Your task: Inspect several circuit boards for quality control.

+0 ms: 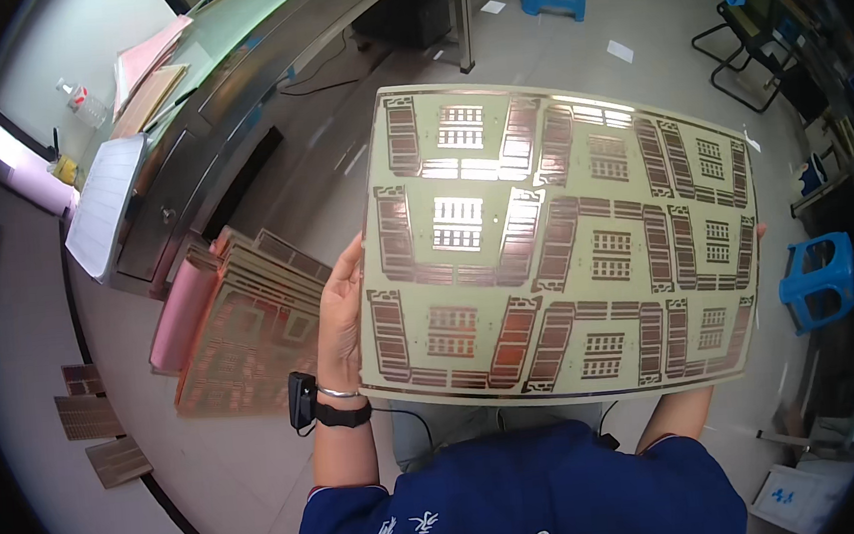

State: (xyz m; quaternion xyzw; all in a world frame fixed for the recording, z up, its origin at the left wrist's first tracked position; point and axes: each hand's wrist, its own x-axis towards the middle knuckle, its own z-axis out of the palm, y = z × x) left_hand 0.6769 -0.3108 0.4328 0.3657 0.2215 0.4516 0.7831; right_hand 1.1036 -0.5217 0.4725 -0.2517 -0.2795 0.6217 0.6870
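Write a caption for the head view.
Both hands, left hand and right hand, hold up a large patterned sheet above stacked sheets.

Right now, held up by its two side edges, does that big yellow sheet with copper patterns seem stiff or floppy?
Probably thin and slightly flexible: the sheet looks gently bowed between the left hand and the mostly hidden right hand. Likely light, as fingertips alone carry it. Its glossy surface may be slippery.

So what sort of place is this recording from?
Probably a circuit-board workshop or factory floor. The left hand and right hand hold up a large copper-patterned panel, a stack of similar panels lies below, and a steel workbench stands behind.
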